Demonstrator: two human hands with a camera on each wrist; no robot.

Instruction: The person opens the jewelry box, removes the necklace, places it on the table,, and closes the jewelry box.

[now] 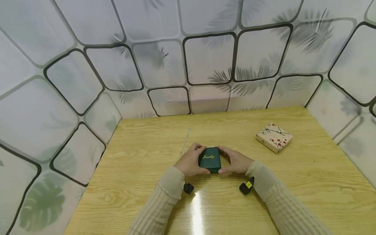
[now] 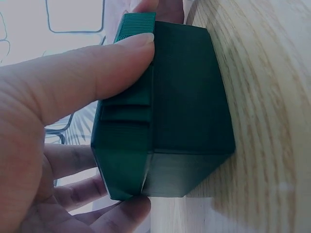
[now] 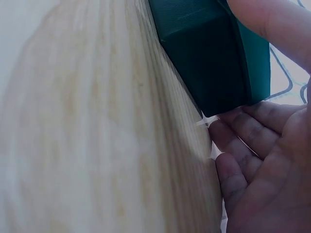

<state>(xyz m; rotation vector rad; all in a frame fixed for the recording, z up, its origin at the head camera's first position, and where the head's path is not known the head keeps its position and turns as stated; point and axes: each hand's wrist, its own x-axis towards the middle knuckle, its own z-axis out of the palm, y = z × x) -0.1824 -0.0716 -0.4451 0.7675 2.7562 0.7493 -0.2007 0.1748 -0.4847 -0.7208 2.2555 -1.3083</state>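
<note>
A dark green jewelry box [image 1: 210,158] with gold "Jewelry" lettering on top rests closed on the wooden table. My left hand [image 1: 191,161] grips it from the left. In the left wrist view, that thumb presses the ridged front of the lid [image 2: 124,141], and the fingers curl round the far side. From the right, my right hand [image 1: 237,161] holds the box between a thumb at the near corner and fingers at the back. The right wrist view shows the box's side [image 3: 204,58] with bent fingers [image 3: 235,148] against its far edge. A thin silvery chain [image 1: 185,142] lies just behind my left hand.
A cream box with red flowers and dark branches [image 1: 274,137] sits at the back right of the wooden table [image 1: 141,147]. Patterned fabric walls [image 1: 210,60] stand behind the table and at both sides. Small black cameras [image 1: 188,188] are worn at both wrists.
</note>
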